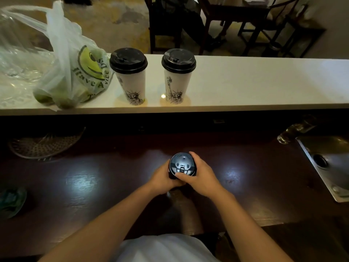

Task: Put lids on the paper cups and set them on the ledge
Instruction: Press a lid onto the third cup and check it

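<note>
1. State: both hands are on the third cup, mid-bench and well short of the ledge. The black lid sits on top; the cup body is hidden under the lid and hands.
2. The left hand is wrapped round the left side just below the lid rim. The right hand has its fingers curled over the far rim and its thumb pressing the near edge by the sip tab.
3. Can't tell if the rim is snapped all round, as the hands cover most of it. Likely step: seating the lid.
4. Risk: pressing one edge only could leave the far side popped, so the lid comes off on the lift.
5. Risk: squeezing a paper wall while pushing down could buckle it. If the cup is full, that means a spill on the bench.
6. Risk: lifting by the lid alone. Grab the body instead.
7. Ledge status: the left lidded cup and the right lidded cup stand upright and apart. The plastic bag is just beside the left one.
8. Open room: the ledge right of the right cup looks bare and is the best drop spot. The gap between the two cups is tighter, with knock-over risk.
9. Edges: the ledge is raised behind a dark step, so the cup base must clear that front lip. The far edge drops to the floor, so don't overshoot.
10. Side hazards: sink and glass to the right, glass dish to the left. All are well off the straight path.
</note>
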`<state>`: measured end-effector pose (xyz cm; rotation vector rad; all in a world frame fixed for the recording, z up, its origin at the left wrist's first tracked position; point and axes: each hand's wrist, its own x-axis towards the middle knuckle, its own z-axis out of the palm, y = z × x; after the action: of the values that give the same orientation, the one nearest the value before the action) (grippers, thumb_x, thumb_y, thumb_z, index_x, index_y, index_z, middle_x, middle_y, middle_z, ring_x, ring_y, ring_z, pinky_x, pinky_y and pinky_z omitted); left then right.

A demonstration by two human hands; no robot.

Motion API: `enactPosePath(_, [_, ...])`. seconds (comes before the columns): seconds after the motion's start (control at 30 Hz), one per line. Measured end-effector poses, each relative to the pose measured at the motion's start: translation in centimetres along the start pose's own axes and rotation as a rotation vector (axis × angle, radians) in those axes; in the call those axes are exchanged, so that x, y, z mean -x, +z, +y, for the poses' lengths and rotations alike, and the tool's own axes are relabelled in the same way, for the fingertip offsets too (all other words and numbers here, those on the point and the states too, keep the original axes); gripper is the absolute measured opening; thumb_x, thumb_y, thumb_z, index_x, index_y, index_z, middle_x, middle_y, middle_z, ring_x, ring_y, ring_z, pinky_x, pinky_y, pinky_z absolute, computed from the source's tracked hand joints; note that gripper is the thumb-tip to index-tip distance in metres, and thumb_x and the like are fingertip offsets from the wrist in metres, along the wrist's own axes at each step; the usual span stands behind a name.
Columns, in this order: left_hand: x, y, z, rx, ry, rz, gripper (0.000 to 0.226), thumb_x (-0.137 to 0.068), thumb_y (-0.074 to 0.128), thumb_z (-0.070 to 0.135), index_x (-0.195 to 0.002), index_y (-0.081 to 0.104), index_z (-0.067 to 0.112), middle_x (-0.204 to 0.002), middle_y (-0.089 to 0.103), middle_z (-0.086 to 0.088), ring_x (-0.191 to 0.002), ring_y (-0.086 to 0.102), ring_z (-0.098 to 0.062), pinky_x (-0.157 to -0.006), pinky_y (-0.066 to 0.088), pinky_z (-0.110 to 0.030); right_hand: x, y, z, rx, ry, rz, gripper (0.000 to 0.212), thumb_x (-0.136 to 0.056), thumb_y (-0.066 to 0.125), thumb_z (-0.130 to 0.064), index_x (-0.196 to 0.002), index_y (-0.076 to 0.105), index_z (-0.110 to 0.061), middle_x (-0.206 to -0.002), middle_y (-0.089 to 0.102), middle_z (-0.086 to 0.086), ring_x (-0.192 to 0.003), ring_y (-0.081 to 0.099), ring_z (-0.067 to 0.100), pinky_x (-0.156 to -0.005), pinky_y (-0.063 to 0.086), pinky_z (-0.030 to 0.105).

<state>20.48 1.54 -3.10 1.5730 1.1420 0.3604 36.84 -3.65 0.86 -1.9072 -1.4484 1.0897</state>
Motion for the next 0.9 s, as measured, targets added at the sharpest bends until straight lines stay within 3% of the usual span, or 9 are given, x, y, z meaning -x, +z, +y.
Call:
enactPosePath(0.13, [0.3,-0.6,-1.1,0.125,0.005,-0.020,0.075,-0.070,0.090,0.022,-0.134,0.053,0.031,-0.121,0.067,0.011,-0.105,0.065,0.003,-0.083,0.051,-0.010,-0.6,0.3,-0.2,-0.090,0.060,-0.012,0.054,-0.081,0.079,-0.043,-0.128,0.054,-0.032,-0.115,0.061,-0.013,-0.106,0.061,0.008,-0.093,0.056,0.032])
enactPosePath(0.23, [0.5,-1.3,-2.1,0.176,-0.029,-0.088,0.076,-0.069,0.089,0.034,-0.135,0.050,0.032,-0.122,0.067,0.005,-0.109,0.068,-0.011,-0.090,0.058,-0.032,-1.0,0.8,-0.1,-0.364,0.215,-0.044,0.038,-0.087,0.075,-0.038,-0.121,0.059,-0.029,-0.117,0.065,0.000,-0.102,0.070,0.019,-0.083,0.063,0.049])
enactPosePath(0.3, [0.8,-1.7,-2.5,0.148,-0.050,-0.160,0.087,-0.069,0.090,0.031,-0.140,0.041,0.033,-0.124,0.063,0.003,-0.111,0.065,-0.013,-0.089,0.058,-0.031,-1.0,1.0,-0.1,-0.389,0.254,-0.058,0.032,-0.093,0.068,-0.037,-0.121,0.060,-0.022,-0.116,0.065,0.005,-0.096,0.072,0.022,-0.076,0.064,0.050])
enactPosePath(0.4, [1.4,-1.4,-3.1,0.059,-0.049,-0.259,0.105,-0.063,0.091,0.021,-0.146,0.027,0.035,-0.127,0.056,0.005,-0.114,0.060,-0.010,-0.085,0.055,-0.024,-1.1,1.0,0.2,-0.145,0.222,-0.081,0.037,-0.095,0.059,-0.050,-0.113,0.062,-0.018,-0.107,0.065,0.003,-0.081,0.071,0.022,-0.060,0.062,0.038])
enactPosePath(0.5, [1.8,-0.6,-3.9,0.059,-0.063,-0.256,0.095,-0.062,0.087,0.003,-0.138,0.036,0.029,-0.123,0.058,-0.004,-0.105,0.061,-0.008,-0.084,0.059,-0.035,-1.5,1.1,0.8,0.205,0.110,-0.085,0.051,-0.094,0.048,-0.062,-0.101,0.062,-0.014,-0.102,0.058,0.003,-0.089,0.061,0.020,-0.079,0.056,0.041])
enactPosePath(0.6, [1.8,-0.4,-4.6,0.060,-0.060,-0.271,0.086,-0.058,0.085,0.001,-0.131,0.045,0.027,-0.119,0.063,-0.009,-0.100,0.064,-0.011,-0.085,0.058,-0.043,-1.3,1.0,0.6,0.280,0.028,-0.104,0.050,-0.094,0.043,-0.065,-0.101,0.058,-0.017,-0.100,0.053,-0.002,-0.092,0.055,0.017,-0.084,0.050,0.038])
enactPosePath(0.77, [2.2,-0.9,-4.3,0.026,-0.053,-0.265,0.077,-0.057,0.083,0.002,-0.123,0.050,0.026,-0.110,0.064,-0.009,-0.091,0.065,-0.011,-0.074,0.060,-0.042,-1.1,0.8,0.2,0.332,-0.022,-0.159,0.039,-0.094,0.043,-0.061,-0.099,0.052,-0.023,-0.096,0.054,-0.002,-0.089,0.055,0.018,-0.078,0.049,0.039])
enactPosePath(0.83, [2.5,-0.9,-3.9,0.017,-0.080,-0.221,0.077,-0.059,0.083,0.003,-0.121,0.049,0.033,-0.103,0.064,0.001,-0.081,0.066,-0.009,-0.055,0.057,-0.030,-1.2,0.9,0.2,0.326,0.005,-0.153,0.043,-0.092,0.042,-0.063,-0.097,0.049,-0.021,-0.097,0.055,0.000,-0.089,0.056,0.021,-0.079,0.051,0.042])
enactPosePath(0.9, [2.6,-0.6,-3.6,-0.044,-0.058,-0.156,0.081,-0.060,0.084,0.007,-0.126,0.047,0.037,-0.101,0.065,0.007,-0.078,0.066,-0.004,-0.055,0.049,-0.015,-1.3,1.0,0.0,0.306,0.036,-0.135,0.049,-0.088,0.038,-0.068,-0.095,0.047,-0.020,-0.097,0.056,0.001,-0.089,0.057,0.022,-0.081,0.052,0.045])
